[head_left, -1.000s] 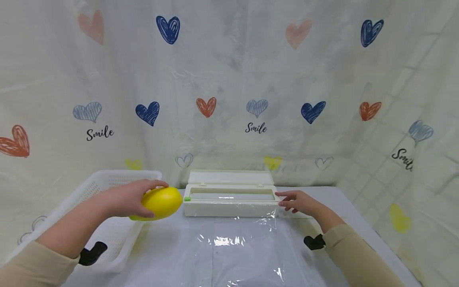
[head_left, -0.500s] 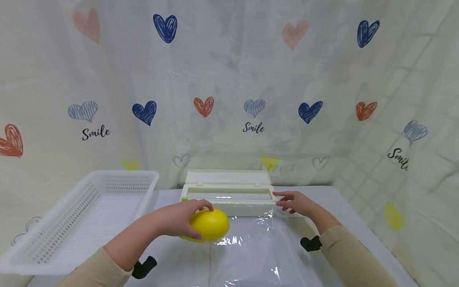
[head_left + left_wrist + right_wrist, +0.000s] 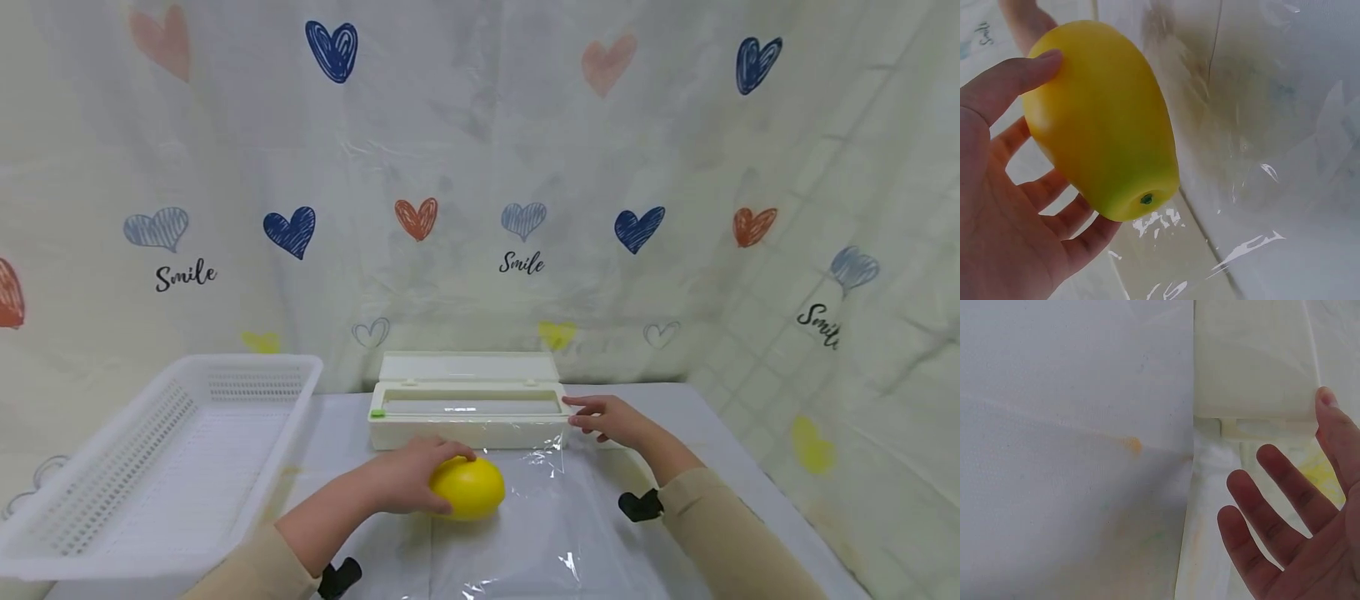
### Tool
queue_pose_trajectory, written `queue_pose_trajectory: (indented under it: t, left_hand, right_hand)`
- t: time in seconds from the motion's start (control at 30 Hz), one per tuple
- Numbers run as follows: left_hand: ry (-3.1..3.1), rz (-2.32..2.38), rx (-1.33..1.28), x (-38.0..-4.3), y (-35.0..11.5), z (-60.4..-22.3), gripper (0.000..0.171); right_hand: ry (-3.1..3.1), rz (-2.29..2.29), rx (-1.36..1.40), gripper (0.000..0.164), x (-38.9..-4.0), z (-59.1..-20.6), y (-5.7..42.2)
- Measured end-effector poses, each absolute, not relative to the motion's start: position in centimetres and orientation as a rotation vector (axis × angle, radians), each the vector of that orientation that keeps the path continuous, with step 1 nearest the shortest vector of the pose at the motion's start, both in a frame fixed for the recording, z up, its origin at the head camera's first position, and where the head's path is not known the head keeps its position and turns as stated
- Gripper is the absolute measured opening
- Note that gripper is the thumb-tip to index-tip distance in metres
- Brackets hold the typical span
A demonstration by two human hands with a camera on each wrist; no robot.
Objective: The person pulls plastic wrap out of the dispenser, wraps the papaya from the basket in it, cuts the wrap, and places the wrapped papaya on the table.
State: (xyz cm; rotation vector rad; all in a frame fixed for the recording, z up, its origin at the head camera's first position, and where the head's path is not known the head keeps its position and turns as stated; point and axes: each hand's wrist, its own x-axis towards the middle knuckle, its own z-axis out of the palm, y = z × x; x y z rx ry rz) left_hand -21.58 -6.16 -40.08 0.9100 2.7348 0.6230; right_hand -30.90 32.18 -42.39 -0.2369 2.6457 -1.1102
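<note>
In the head view my left hand [image 3: 408, 477] grips a smooth yellow fruit [image 3: 468, 489], holding it over the sheet of cling film [image 3: 517, 550] on the table. Up close in the left wrist view, the fruit [image 3: 1104, 119] is oblong, with a greenish end and a small dark-green stem mark; the thumb presses its side and the fingers curl beneath. Behind it is a white cling film dispenser [image 3: 468, 433], lid raised, its clear film drawn out toward me. My right hand [image 3: 611, 418] touches the dispenser's right end, fingers loosely spread in the right wrist view.
A white perforated basket [image 3: 300, 417] stands at the left of the table [image 3: 675, 408]. A curtain [image 3: 480, 125] printed with hearts and "Smile" hangs behind and along the right side. The dispenser's raised lid [image 3: 468, 366] stands near the curtain.
My left hand has carried the yellow fruit from beside the basket rightward and nearer, over the film. The right hand stays at the dispenser's end. The view has shifted slightly right.
</note>
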Motion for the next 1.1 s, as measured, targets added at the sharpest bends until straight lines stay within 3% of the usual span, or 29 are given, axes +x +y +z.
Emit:
queue_pose_trajectory:
  t: [0.9,1.1]
  left_hand:
    - [2.787,0.63,0.965,-21.6,-5.4,-42.3,0.064]
    - [2.77,0.656,0.94,-21.6,-5.6,-42.5,0.064]
  right_hand:
    - [2.633,-1.186,-0.169,0.059,-30.1,-43.0,31.6]
    - [2.656,-1.187,-0.146,0.067,-29.7,-43.1,31.4]
